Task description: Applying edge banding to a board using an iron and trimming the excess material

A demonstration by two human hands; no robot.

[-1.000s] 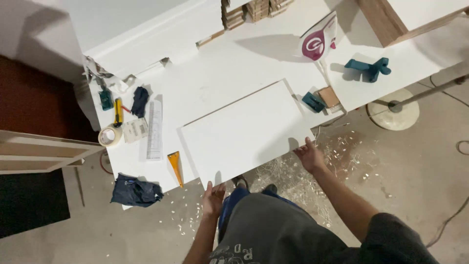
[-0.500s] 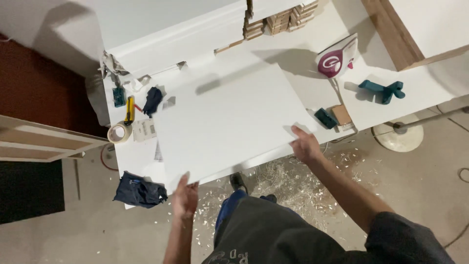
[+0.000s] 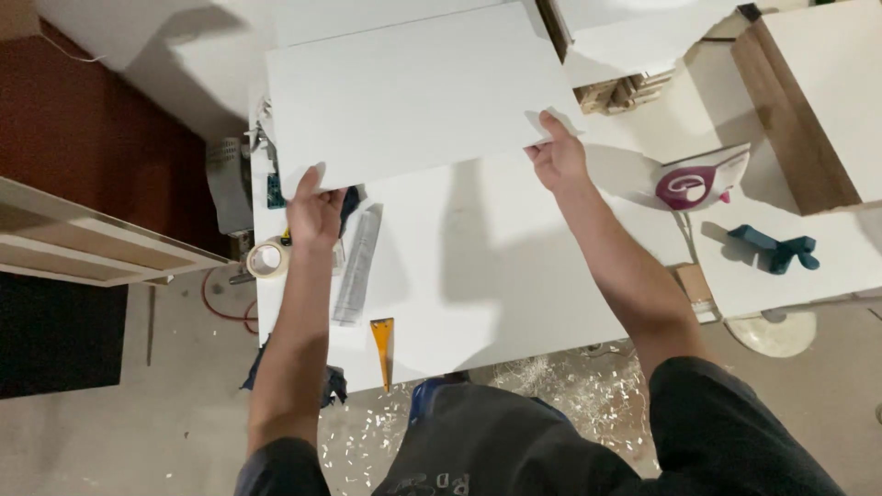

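Both hands are grasping the white panel (image 3: 413,87); left hand (image 3: 314,213) and right hand (image 3: 556,158) are clenching its near edge; it has risen off the desk (image 3: 514,276), now tilting up above the tape (image 3: 266,258) and ruler (image 3: 358,264).

Concrete floor (image 3: 138,432) grey, dusty, wood chips (image 3: 551,386) scattered below desk edge. White desk (image 3: 514,285) fills centre, hard shadows across it. Dark red wall panel (image 3: 101,138) at left. Pale wooden frame (image 3: 83,243) juts in from left, black opening beneath. Wood-edged white cabinet (image 3: 808,101) at upper right. Round white stand base (image 3: 772,332) on floor, right.
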